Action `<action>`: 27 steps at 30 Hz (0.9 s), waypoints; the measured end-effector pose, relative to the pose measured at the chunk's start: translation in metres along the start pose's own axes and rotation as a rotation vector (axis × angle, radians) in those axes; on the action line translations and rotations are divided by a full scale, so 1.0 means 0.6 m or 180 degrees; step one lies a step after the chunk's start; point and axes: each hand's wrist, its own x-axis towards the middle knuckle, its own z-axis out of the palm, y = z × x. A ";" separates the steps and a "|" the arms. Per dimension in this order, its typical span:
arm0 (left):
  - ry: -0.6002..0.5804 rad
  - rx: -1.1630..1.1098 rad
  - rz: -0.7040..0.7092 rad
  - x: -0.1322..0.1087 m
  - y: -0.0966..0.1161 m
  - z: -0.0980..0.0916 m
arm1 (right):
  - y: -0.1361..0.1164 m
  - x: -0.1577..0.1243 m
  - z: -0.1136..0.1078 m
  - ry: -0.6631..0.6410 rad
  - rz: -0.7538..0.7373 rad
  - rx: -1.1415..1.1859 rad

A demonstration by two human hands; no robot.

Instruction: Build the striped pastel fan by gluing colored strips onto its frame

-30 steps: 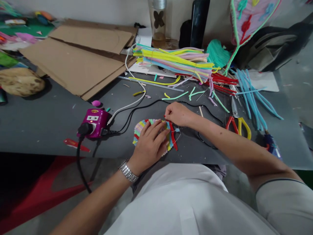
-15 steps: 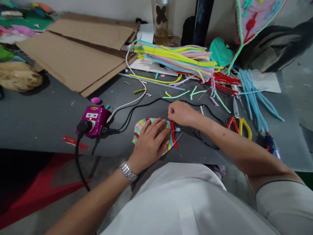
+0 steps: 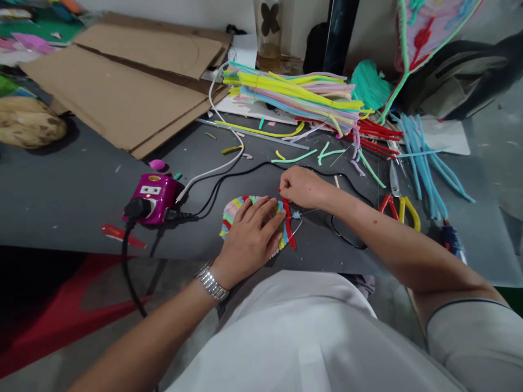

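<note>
My left hand [image 3: 249, 239], with a metal wristwatch [image 3: 210, 282] on its wrist, lies spread over a rounded, multicoloured pipe-cleaner shape [image 3: 232, 218] and presses it onto the grey mat [image 3: 69, 185]. A red pipe cleaner [image 3: 289, 226] curves along the shape's right edge. My right hand [image 3: 302, 188] pinches the upper end of that red strand between its fingertips. A thin wire [image 3: 308, 212] seems to stick out beside it. My left hand hides most of the shape.
Yellow-handled pliers [image 3: 398, 209] lie to the right, near loose blue pipe cleaners [image 3: 425, 158]. A large pipe-cleaner bundle [image 3: 294, 98] and flattened cardboard [image 3: 122, 92] lie at the back. A purple power socket [image 3: 151, 198] with black and white cables sits to the left.
The whole view has shifted slightly as my head moved. My right hand has shifted slightly on the red strand; my left hand stays pressed on the shape.
</note>
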 end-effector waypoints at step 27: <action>-0.0156 0.0087 -0.0009 0.006 0.001 -0.003 | 0.019 -0.007 0.027 0.0347 0.0005 -0.0190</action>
